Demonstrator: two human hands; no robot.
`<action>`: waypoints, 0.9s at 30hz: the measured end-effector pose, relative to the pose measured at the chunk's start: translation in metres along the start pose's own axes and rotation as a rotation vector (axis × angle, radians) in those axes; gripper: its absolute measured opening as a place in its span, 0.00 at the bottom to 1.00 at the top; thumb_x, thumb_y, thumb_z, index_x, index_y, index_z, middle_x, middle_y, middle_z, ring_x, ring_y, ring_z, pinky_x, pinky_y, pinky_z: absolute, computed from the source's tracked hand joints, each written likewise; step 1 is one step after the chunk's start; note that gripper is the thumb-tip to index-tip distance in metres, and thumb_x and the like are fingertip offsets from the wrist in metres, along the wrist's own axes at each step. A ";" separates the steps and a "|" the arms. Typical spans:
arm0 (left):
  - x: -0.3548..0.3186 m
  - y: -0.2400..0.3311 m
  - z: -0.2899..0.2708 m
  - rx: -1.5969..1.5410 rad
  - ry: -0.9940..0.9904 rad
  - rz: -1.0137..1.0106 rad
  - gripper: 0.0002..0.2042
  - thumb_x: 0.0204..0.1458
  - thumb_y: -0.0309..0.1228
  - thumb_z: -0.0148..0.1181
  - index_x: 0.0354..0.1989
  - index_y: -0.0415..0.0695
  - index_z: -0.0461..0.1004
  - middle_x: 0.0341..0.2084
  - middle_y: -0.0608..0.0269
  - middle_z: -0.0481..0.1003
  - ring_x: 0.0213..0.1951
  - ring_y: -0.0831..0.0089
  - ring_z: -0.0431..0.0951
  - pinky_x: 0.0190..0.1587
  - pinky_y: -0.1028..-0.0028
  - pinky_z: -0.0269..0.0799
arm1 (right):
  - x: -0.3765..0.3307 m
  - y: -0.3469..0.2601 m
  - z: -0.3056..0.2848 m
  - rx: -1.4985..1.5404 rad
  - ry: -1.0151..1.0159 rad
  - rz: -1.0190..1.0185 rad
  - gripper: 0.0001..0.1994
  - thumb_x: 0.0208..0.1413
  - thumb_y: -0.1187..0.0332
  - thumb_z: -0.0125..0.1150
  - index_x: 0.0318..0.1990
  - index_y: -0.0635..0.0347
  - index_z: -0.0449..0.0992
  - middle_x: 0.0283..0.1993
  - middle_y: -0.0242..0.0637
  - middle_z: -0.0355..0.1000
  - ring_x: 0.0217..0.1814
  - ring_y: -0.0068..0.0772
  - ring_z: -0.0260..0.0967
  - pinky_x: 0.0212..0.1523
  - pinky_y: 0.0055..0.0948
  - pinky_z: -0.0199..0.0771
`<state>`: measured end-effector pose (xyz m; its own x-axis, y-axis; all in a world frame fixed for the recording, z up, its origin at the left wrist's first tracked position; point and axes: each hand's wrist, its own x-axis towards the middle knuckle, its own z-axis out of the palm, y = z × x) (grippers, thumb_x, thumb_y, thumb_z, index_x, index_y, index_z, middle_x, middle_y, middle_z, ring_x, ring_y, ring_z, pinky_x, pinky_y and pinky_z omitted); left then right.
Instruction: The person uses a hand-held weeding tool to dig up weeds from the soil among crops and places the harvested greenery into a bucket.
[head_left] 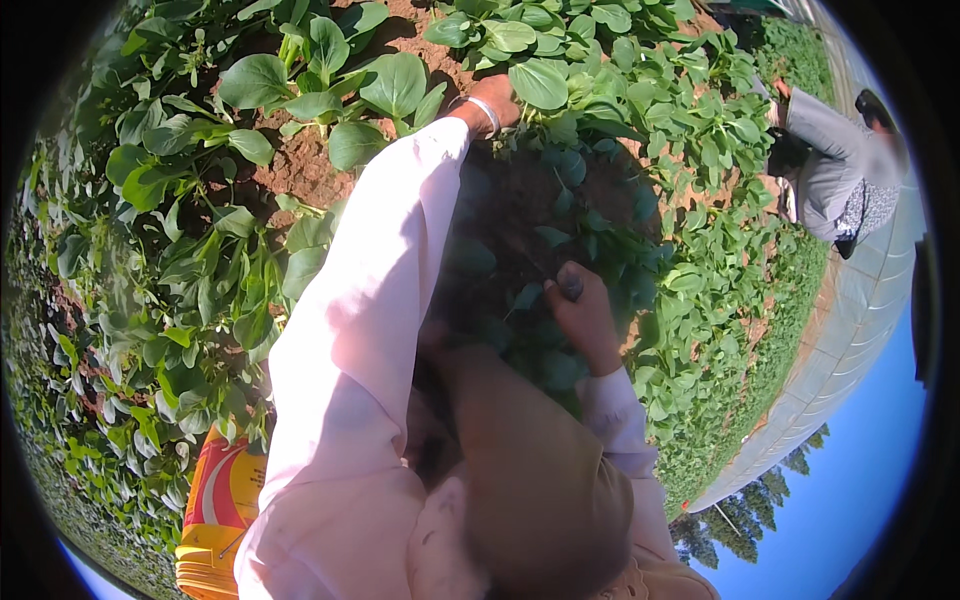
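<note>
As leaves (540,85) partly hide left hand (497,98), grip unclear, right hand (588,315) closed round dark handle (570,282), far end shadowed

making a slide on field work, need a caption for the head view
Left hand among broad-leaved green plants, right hand gripping a dark rounded handle.

Smooth, faintly glossy leaves (540,85) spread at upper centre; rough, matt soil (305,168) shows at upper left. Creased matt cloth makes the sleeve (345,310) at centre, glossy plastic the bucket (218,490) at lower left, smooth filmy plastic the sheeting (862,315) at right.
</note>
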<state>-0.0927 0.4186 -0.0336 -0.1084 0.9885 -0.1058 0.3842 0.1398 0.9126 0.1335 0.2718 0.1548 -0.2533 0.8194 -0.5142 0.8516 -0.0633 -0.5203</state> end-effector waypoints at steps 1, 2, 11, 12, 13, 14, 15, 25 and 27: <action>-0.001 -0.004 0.002 -0.004 0.019 0.016 0.17 0.43 0.33 0.60 0.45 0.46 0.75 0.40 0.48 0.76 0.45 0.50 0.74 0.47 0.61 0.70 | 0.001 -0.001 0.000 -0.008 -0.001 -0.008 0.12 0.47 0.74 0.59 0.23 0.65 0.60 0.18 0.43 0.53 0.21 0.33 0.48 0.24 0.34 0.56; 0.001 -0.008 0.005 0.038 -0.011 0.003 0.18 0.43 0.34 0.61 0.45 0.47 0.75 0.40 0.48 0.76 0.45 0.50 0.74 0.47 0.61 0.70 | 0.002 -0.001 0.001 -0.018 -0.002 -0.016 0.12 0.47 0.74 0.60 0.23 0.65 0.60 0.18 0.42 0.53 0.21 0.33 0.48 0.24 0.34 0.56; -0.007 0.008 0.011 0.101 0.137 -0.074 0.12 0.42 0.31 0.62 0.36 0.42 0.76 0.33 0.44 0.76 0.39 0.46 0.75 0.42 0.56 0.72 | 0.001 -0.006 -0.001 -0.059 -0.007 -0.050 0.12 0.47 0.74 0.59 0.23 0.65 0.60 0.18 0.39 0.52 0.22 0.27 0.48 0.24 0.33 0.54; -0.008 0.010 0.010 0.093 0.144 -0.095 0.11 0.42 0.31 0.62 0.36 0.42 0.77 0.33 0.44 0.76 0.38 0.46 0.76 0.42 0.56 0.72 | 0.001 -0.007 -0.001 -0.056 -0.012 -0.041 0.12 0.47 0.74 0.59 0.23 0.65 0.59 0.18 0.39 0.52 0.22 0.27 0.48 0.24 0.33 0.54; -0.010 0.013 0.009 0.110 0.161 -0.092 0.11 0.41 0.30 0.62 0.35 0.42 0.77 0.32 0.43 0.76 0.37 0.45 0.76 0.42 0.56 0.72 | 0.002 -0.007 -0.001 -0.046 -0.014 -0.044 0.12 0.47 0.74 0.59 0.23 0.65 0.59 0.18 0.39 0.52 0.22 0.26 0.48 0.24 0.32 0.53; -0.009 0.015 0.007 0.167 0.120 -0.130 0.11 0.41 0.29 0.61 0.35 0.42 0.77 0.32 0.43 0.76 0.38 0.46 0.76 0.42 0.56 0.72 | 0.003 -0.006 0.000 -0.036 -0.016 -0.045 0.12 0.47 0.74 0.59 0.23 0.65 0.59 0.18 0.38 0.51 0.22 0.26 0.48 0.24 0.32 0.53; -0.006 0.018 0.006 0.224 0.078 -0.169 0.11 0.41 0.29 0.61 0.34 0.42 0.77 0.32 0.43 0.76 0.38 0.46 0.76 0.42 0.56 0.72 | 0.004 -0.005 0.000 -0.027 -0.019 -0.045 0.12 0.47 0.74 0.59 0.23 0.65 0.59 0.18 0.38 0.51 0.22 0.25 0.48 0.24 0.32 0.53; -0.043 0.017 -0.034 -0.077 0.427 0.060 0.21 0.42 0.24 0.57 0.48 0.35 0.67 0.40 0.38 0.72 0.46 0.42 0.71 0.50 0.57 0.67 | 0.002 0.000 0.001 0.003 0.009 -0.084 0.13 0.47 0.74 0.58 0.23 0.65 0.57 0.18 0.38 0.50 0.22 0.25 0.46 0.23 0.31 0.52; -0.047 0.010 -0.050 -0.082 0.728 0.150 0.23 0.43 0.22 0.54 0.51 0.34 0.62 0.40 0.36 0.71 0.46 0.41 0.70 0.50 0.58 0.66 | 0.003 0.004 0.001 -0.007 -0.008 -0.077 0.13 0.47 0.74 0.58 0.22 0.65 0.57 0.18 0.37 0.50 0.22 0.25 0.46 0.23 0.31 0.52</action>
<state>-0.1301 0.3705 0.0001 -0.6508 0.7040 0.2843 0.3758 -0.0266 0.9263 0.1358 0.2737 0.1508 -0.3219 0.8170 -0.4784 0.8327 0.0039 -0.5536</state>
